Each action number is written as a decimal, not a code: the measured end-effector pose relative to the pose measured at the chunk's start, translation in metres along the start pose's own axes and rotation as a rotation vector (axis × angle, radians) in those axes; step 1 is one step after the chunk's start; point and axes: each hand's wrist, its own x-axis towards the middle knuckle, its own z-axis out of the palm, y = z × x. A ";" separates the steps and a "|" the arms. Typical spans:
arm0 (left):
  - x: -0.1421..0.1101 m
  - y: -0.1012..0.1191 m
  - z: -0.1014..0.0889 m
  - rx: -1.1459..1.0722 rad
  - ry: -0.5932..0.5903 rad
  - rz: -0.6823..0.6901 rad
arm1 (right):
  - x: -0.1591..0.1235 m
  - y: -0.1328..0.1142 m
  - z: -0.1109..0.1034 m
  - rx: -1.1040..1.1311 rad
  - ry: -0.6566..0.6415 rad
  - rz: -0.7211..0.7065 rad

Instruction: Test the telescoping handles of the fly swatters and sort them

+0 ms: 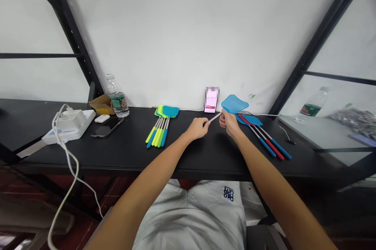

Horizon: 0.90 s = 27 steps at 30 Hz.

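Holding a blue fly swatter [234,104]: we have it raised over the worktop [190,162], slung between our two hands, with its mesh head to the right and its thin pale rod [215,117] slanting down to the left.
Left hand [198,128]: our fingers curl closed around the lower part of the rod; how much of the swatter lies inside the grip we cannot tell.
Right hand [229,121]: our fingers are folded firmly on the rod, just beside the mesh head.
Pink-screened phone [211,100]: we see it propped upright by the white wall [188,27], beyond the gap between our hands.
Right-hand swatters [266,136]: near our right hand lie more swatters with blue and red handles, handles towards us.
Left-hand swatters [160,128]: well apart from our left hand, a fanned stack lies with blue and yellow-green heads near the wall, its handles in yellow, green and blue.
Water bottle [119,101]: farther left, we see it standing beside a brown carton [102,104].
Dark phone [107,126]: it lies flat near a small white case [102,118].
White power strip [70,125]: at our far left, a white cable [72,164] loops from it over the worktop's edge.
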 end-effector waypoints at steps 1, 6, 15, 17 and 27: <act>0.000 -0.001 -0.001 -0.003 -0.018 0.004 | 0.000 0.000 -0.001 0.004 -0.020 0.011; -0.001 -0.004 -0.004 0.019 -0.060 0.013 | 0.000 0.002 -0.005 -0.018 -0.067 0.001; 0.000 -0.003 -0.004 0.119 -0.039 0.047 | 0.005 0.003 -0.009 -0.016 -0.054 0.038; 0.000 -0.004 -0.004 0.140 -0.035 0.053 | 0.007 0.004 -0.010 -0.021 -0.042 0.053; -0.006 -0.009 -0.013 0.359 -0.116 0.012 | 0.020 -0.003 -0.047 0.001 0.153 0.117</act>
